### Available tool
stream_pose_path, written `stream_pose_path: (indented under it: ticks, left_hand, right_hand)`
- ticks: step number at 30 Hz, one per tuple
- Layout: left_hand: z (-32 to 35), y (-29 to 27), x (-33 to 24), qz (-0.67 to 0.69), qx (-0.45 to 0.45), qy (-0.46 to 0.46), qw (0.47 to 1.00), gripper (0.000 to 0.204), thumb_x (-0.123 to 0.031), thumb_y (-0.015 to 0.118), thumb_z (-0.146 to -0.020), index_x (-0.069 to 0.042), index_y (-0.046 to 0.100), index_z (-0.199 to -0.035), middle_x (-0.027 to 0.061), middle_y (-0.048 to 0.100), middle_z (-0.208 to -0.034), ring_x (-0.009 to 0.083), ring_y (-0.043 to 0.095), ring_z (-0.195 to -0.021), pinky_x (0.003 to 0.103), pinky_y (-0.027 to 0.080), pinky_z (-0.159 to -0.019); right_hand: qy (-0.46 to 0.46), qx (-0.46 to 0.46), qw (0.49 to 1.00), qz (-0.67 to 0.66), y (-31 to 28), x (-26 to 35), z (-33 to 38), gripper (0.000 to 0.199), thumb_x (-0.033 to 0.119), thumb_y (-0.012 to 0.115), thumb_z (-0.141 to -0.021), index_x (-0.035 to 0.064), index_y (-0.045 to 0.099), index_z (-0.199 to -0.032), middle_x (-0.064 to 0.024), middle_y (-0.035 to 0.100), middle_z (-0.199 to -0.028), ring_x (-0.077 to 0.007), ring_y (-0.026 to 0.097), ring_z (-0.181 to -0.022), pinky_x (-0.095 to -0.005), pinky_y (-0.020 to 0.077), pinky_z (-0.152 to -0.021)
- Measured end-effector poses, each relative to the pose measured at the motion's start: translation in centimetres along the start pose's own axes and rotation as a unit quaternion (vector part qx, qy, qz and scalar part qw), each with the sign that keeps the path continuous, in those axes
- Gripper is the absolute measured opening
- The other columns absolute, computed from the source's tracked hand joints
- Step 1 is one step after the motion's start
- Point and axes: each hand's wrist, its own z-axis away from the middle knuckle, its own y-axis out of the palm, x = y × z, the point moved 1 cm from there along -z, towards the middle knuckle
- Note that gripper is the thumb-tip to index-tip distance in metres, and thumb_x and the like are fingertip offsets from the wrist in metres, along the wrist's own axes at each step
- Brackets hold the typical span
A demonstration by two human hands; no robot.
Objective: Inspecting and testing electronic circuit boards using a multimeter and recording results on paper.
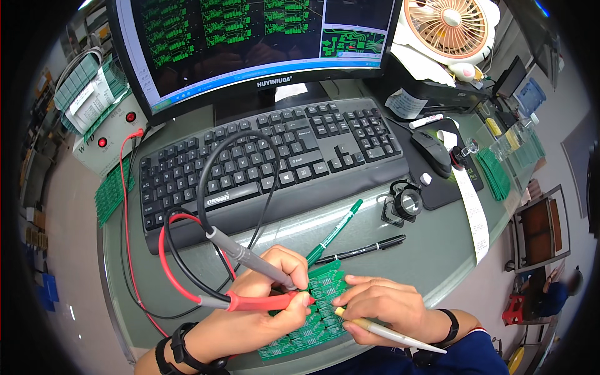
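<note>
A green circuit board panel (pixel 326 284) lies at the table's near edge, under both hands. My left hand (pixel 253 328) is closed around two test probes, a red probe (pixel 259 303) and a grey probe (pixel 247 256). Their tips point at the board's middle; whether they touch it cannot be made out. In my right hand (pixel 387 304) is a slim pen-shaped tool (pixel 397 335) with a pale tapered handle and a yellow end near the board. My right fingertips rest at the board's right side. A green pen (pixel 335 231) and a black pen (pixel 362 249) lie just beyond.
A black keyboard (pixel 275 194) spans the table before a monitor (pixel 269 87) showing green board layouts. Probe leads run left to a white box (pixel 106 150) with red buttons. At right are a magnifier loupe (pixel 406 203), a mouse (pixel 431 153), a paper strip (pixel 470 215) and a fan (pixel 451 25).
</note>
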Motion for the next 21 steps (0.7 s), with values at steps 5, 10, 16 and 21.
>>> stream_pose_path:
  ticks: [5, 10, 16, 21]
  left_hand:
    - [-0.2, -0.2, 0.5, 0.012, 0.006, 0.002, 1.0, 0.02, 0.003, 0.055, -0.085, -0.002, 0.04, -0.098, 0.0087, 0.041, -0.102, 0.0098, 0.049, -0.091, 0.029, 0.062, -0.075]
    - [-0.1, -0.1, 0.4, 0.006, 0.001, -0.002, 1.0, 0.021, 0.002, 0.056, -0.086, -0.002, 0.04, -0.098, 0.0092, 0.042, -0.103, 0.0099, 0.05, -0.091, 0.029, 0.061, -0.075]
    - [-0.1, -0.2, 0.4, -0.006, 0.007, 0.003, 1.0, 0.021, 0.002, 0.056, -0.085, -0.003, 0.04, -0.099, 0.0089, 0.042, -0.103, 0.0098, 0.051, -0.091, 0.029, 0.061, -0.075]
    - [-0.4, -0.2, 0.7, 0.009, 0.012, -0.001, 1.0, 0.022, 0.002, 0.056, -0.085, -0.003, 0.04, -0.099, 0.0088, 0.042, -0.103, 0.0096, 0.05, -0.091, 0.029, 0.061, -0.075]
  right_hand:
    - [0.006, 0.012, 0.999, 0.046, 0.1, 0.6, -0.3, 0.02, 0.003, 0.077, -0.072, 0.0035, 0.059, -0.08, -0.0068, 0.064, -0.079, -0.0214, 0.069, -0.082, -0.0401, 0.0573, -0.085]
    - [0.018, 0.016, 0.997, 0.077, 0.1, 1.3, -0.5, 0.019, 0.005, 0.076, -0.073, 0.0038, 0.057, -0.076, -0.007, 0.064, -0.078, -0.0205, 0.069, -0.08, -0.0387, 0.0584, -0.083]
    - [0.019, 0.017, 0.994, 0.106, 0.5, 1.2, -0.4, 0.022, 0.005, 0.075, -0.073, 0.0037, 0.053, -0.071, -0.0076, 0.065, -0.08, -0.0197, 0.068, -0.079, -0.0369, 0.0591, -0.081]
    - [0.016, 0.015, 0.992, 0.124, 0.5, 1.0, -0.4, 0.023, 0.006, 0.075, -0.072, 0.0033, 0.052, -0.07, -0.0083, 0.065, -0.08, -0.0197, 0.068, -0.079, -0.0364, 0.0592, -0.081]
